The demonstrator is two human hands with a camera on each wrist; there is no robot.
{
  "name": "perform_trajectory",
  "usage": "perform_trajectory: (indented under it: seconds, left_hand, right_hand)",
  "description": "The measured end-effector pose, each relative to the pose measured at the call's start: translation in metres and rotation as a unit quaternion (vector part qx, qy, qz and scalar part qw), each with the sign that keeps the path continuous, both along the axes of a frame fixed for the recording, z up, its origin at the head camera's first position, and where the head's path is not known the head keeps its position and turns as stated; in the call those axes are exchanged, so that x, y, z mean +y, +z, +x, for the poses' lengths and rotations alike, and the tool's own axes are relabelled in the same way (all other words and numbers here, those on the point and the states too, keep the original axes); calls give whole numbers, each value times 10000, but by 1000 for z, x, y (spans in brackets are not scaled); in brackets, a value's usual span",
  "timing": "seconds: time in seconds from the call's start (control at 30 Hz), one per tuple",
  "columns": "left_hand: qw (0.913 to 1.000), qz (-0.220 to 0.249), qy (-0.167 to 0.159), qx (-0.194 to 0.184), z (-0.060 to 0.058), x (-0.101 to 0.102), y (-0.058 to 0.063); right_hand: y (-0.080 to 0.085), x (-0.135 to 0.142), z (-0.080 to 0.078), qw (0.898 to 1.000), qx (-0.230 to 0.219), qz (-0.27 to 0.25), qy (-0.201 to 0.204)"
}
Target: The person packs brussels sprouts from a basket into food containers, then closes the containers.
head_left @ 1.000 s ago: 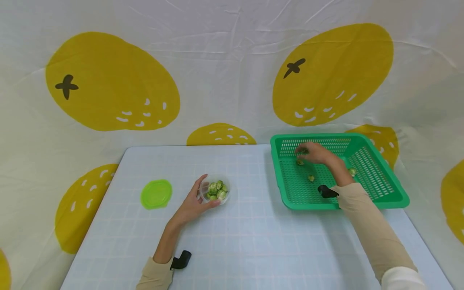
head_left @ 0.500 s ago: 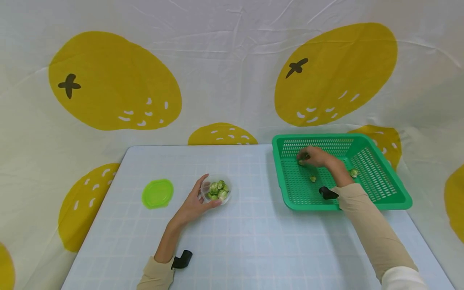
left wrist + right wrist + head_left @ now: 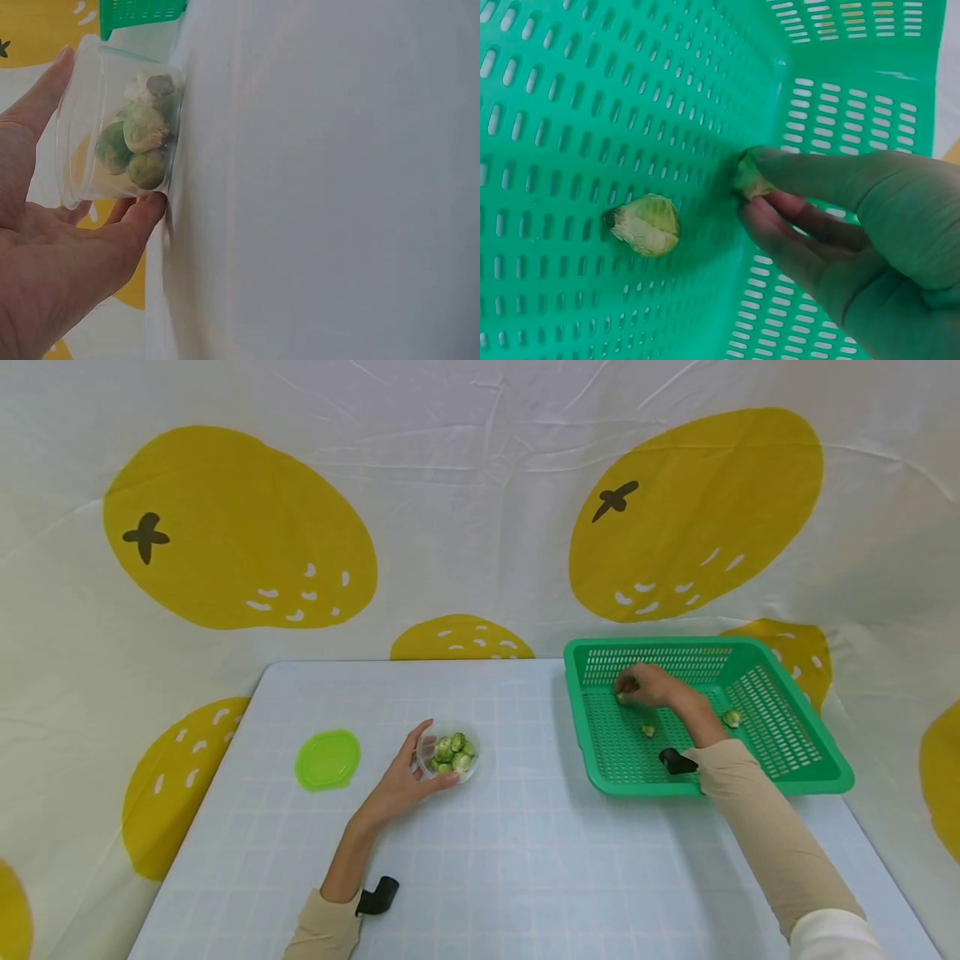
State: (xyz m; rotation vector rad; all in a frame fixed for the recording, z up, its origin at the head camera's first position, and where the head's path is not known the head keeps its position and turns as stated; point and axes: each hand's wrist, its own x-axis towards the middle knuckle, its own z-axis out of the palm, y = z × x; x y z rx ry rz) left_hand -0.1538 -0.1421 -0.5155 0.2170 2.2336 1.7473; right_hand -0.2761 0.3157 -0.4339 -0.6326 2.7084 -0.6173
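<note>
My left hand (image 3: 401, 785) grips a clear plastic tub (image 3: 82, 127) from its left side, thumb near the rim and fingers round the wall. Several Brussels sprouts (image 3: 146, 127) lie in the tub, which stands upright on the table. Inside the green basket (image 3: 720, 787), my right hand (image 3: 855, 225) pinches one Brussels sprout (image 3: 750, 176) between thumb and fingertips, close to the basket's floor. A second loose sprout (image 3: 649, 225) lies on the basket floor beside that hand. Another sprout (image 3: 732, 718) rests farther right in the basket, near my right wrist.
A lime-green lid (image 3: 327, 760) lies flat on the table to the left of the tub. The pale checked table (image 3: 510, 877) ends at a curtain (image 3: 480, 527) with yellow fruit prints. The basket's raised walls surround my right hand.
My right hand has lowered slightly in the basket, and its fingers have closed on the sprout near the left wall. The left hand and the tub stay in place.
</note>
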Motion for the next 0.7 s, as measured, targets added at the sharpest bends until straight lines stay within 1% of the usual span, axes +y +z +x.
perform_trajectory:
  seconds: [0.1,0.57,0.7]
  left_hand:
    - [10000,-41,-19,20,0,1,0]
    - [9999,-58,-65,98,0,2,2]
    - [9999,-66,-42,67,1,0,2]
  right_hand:
    - [2,0,2,10000,39,-3,-2]
    - [24,-4,8,9992,350,-181,76]
    - [29,-6,10,9992,317,-226,22]
